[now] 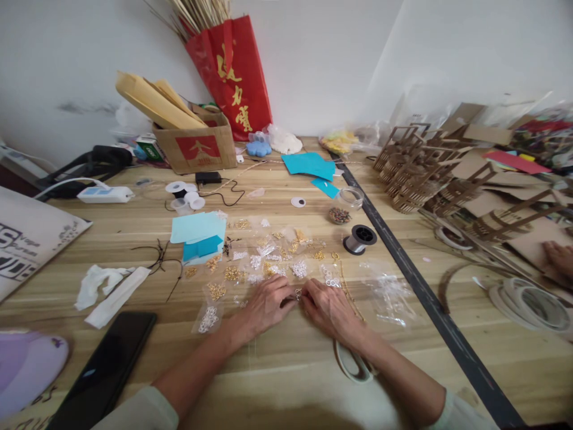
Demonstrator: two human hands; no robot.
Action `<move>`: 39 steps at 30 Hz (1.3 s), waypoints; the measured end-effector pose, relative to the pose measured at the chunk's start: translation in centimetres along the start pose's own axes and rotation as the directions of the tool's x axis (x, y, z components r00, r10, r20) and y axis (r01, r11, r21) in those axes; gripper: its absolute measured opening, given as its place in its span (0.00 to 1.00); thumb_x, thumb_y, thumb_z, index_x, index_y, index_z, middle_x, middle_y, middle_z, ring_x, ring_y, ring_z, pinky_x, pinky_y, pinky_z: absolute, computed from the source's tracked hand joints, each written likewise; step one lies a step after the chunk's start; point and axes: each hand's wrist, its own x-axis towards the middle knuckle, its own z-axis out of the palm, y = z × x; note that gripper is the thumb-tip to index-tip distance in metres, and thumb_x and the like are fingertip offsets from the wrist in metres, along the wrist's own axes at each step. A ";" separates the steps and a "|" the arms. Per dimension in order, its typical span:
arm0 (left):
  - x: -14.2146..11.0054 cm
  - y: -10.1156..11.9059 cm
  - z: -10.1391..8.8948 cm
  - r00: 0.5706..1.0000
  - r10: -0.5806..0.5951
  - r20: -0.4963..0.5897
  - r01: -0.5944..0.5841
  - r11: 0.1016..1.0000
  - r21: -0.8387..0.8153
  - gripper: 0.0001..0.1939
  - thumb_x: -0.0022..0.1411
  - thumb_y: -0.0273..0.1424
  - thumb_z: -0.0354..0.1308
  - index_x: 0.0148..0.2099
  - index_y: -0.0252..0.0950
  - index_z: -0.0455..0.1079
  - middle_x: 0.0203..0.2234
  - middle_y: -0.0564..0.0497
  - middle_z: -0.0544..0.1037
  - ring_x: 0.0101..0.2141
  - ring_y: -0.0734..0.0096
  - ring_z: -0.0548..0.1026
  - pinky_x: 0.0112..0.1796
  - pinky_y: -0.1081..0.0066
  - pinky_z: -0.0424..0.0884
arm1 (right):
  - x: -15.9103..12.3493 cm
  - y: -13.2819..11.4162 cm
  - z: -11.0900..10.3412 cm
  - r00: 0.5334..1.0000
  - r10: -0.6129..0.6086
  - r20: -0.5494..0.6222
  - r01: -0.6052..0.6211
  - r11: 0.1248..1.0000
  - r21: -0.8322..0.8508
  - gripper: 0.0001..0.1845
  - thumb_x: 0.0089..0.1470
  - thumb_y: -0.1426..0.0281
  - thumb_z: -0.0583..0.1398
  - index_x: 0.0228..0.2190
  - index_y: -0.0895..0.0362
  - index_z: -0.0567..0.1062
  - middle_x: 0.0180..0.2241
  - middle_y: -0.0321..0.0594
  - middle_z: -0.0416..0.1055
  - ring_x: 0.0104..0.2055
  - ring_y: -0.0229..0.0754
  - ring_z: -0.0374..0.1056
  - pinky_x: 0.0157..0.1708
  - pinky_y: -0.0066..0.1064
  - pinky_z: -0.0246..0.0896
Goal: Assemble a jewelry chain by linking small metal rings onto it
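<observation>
Near the front of the wooden table, my left hand [267, 301] and my right hand [326, 309] almost meet, fingers closed in a pinch. Small metal rings [298, 293] show between the fingertips; their exact linking is too small to make out. Just beyond lie small bags of gold and silver jewelry findings, among them silver beads [298, 269] and gold pieces [232, 273]. A gold chain [350, 292] runs beside my right hand, partly behind the wrist. Under the right forearm, a pale looped strap [353, 363] is partly covered. Silver rings [330, 276] lie beyond the right knuckles.
A wire spool [360, 239] and a bead jar [340, 215] stand to the right, before a dark strip [403, 280]. A phone [105, 370] lies front left. Wooden baskets [416, 173] fill the right side, where another person's hand [558, 258] shows. A cardboard box [224, 140] stands behind.
</observation>
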 end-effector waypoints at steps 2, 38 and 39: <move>0.0 0.0 0.1 1.000 -0.001 0.001 0.001 1.000 0.006 0.09 0.65 0.29 0.54 0.32 0.35 0.71 0.26 0.51 0.72 0.30 0.68 0.70 0.33 0.70 0.68 | 0.0 0.0 0.0 1.000 0.001 -0.003 -0.001 1.000 -0.002 0.06 0.61 0.74 0.54 0.33 0.57 0.69 0.30 0.39 0.73 0.28 0.40 0.70 0.25 0.30 0.43; 0.3 0.5 -0.1 0.998 -0.053 0.031 0.054 0.998 -0.027 0.11 0.67 0.27 0.52 0.33 0.35 0.72 0.27 0.51 0.73 0.32 0.68 0.70 0.34 0.70 0.67 | 0.0 0.1 -0.5 1.000 0.012 0.015 -0.013 0.995 0.098 0.09 0.63 0.73 0.51 0.34 0.56 0.71 0.33 0.38 0.73 0.33 0.39 0.70 0.29 0.28 0.50; 0.2 0.5 -0.1 0.998 -0.055 0.031 0.056 0.998 -0.024 0.11 0.67 0.27 0.52 0.33 0.35 0.72 0.27 0.51 0.73 0.32 0.68 0.70 0.34 0.70 0.67 | 0.0 0.2 -0.5 1.000 0.011 0.011 -0.012 0.994 0.105 0.09 0.63 0.73 0.51 0.34 0.56 0.71 0.33 0.38 0.73 0.33 0.39 0.70 0.29 0.28 0.50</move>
